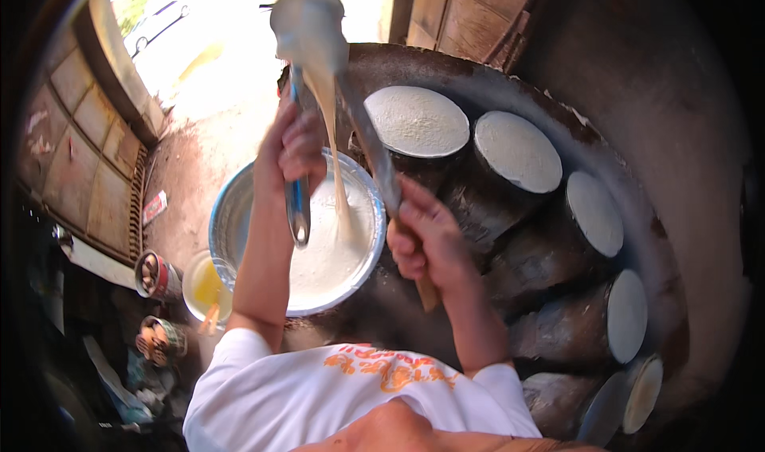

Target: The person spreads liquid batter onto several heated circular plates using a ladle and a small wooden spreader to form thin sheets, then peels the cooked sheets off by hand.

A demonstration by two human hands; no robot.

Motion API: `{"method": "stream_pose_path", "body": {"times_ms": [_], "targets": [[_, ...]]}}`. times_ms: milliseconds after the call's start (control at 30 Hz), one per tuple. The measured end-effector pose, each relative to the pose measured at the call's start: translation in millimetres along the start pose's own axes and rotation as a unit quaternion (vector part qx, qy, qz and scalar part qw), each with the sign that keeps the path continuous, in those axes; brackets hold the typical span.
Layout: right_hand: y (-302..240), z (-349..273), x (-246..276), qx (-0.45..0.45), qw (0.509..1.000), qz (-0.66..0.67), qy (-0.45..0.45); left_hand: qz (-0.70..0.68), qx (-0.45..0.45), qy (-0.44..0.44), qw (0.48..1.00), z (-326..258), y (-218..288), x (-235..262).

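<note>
My left hand (pixel 299 149) is closed round the blue-and-metal handle of a ladle (pixel 307 18), raised at the top of the view and smeared by motion. Pale batter (pixel 333 281) runs from it in a thick ribbon into a wide basin with a blue rim (pixel 213 227). In my right hand (pixel 426 229) is the wooden grip of a long, flat metal scraper (pixel 370 133). Its blade reaches up to the ladle's bowl, where blur hides whether they touch.
To the right, several dark cylinders with pale round tops (pixel 417 121) curve along a large round stove-like rim (pixel 558 109). A tub of yellow liquid (pixel 205 285) stands left of the basin, beside cans (pixel 158 275) holding brownish pieces. Beyond lies a bright doorway (pixel 215 46).
</note>
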State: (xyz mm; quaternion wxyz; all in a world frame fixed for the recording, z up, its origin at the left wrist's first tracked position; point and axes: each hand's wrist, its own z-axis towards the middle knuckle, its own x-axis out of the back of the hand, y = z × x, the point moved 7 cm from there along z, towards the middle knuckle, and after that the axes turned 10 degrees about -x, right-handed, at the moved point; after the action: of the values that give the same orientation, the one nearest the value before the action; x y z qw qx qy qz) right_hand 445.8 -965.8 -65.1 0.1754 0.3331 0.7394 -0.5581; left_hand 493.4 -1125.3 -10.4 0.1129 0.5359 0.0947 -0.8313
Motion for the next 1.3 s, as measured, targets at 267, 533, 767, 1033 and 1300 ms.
{"method": "stream_pose_path", "body": {"times_ms": [267, 533, 767, 1033, 1300], "targets": [[75, 41, 32, 0.017, 0.997, 0.058, 0.039, -0.055, 0.022, 0.096, 0.994, -32, 46, 27], [136, -29, 59, 0.097, 0.983, 0.118, 0.105, 0.106, 0.116, 0.257, 0.953, -108, 30, 90], [231, -100, 92, 0.164, 0.92, 0.252, 0.253, -0.201, 0.378, 0.349, 0.833, -87, -127, 149], [231, -390, 4, 0.368, 0.496, -0.024, 0.786, -0.155, 0.668, 0.152, 0.712, -198, -413, 0], [561, -392, -49, 0.138, 0.093, -0.003, 0.986, -0.398, 0.814, 0.272, 0.325, -416, -608, -101]]}}
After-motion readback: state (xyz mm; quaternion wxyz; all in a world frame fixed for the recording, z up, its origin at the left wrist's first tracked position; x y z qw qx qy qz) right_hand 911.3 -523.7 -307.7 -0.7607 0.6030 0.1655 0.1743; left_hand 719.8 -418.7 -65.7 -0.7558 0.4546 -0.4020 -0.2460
